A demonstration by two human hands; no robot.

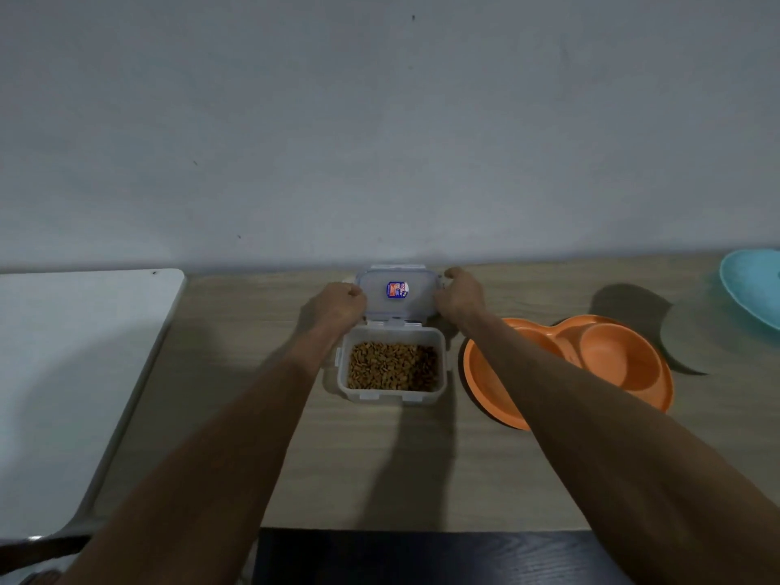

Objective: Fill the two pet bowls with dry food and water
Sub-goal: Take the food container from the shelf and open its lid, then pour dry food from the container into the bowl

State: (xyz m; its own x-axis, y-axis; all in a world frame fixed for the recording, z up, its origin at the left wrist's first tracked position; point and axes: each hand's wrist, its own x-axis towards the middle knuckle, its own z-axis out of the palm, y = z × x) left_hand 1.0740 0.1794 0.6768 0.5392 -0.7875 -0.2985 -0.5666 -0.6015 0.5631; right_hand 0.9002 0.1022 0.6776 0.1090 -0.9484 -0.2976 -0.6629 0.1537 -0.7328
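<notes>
Behind the kibble tub (pixel 392 365), both arms outstretched, left hand (pixel 337 304), right hand (pixel 460 295) gripping lid (pixel 396 295)

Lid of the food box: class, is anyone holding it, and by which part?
Yes. The left hand and right hand grip the clear lid by its two short side edges, behind the open box.

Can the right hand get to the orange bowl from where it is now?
Probably yes. The right hand grips one end of the clear lid, held behind the open kibble container. The orange bowl lies under that forearm, with nothing between. It must let go of the lid first.
</notes>
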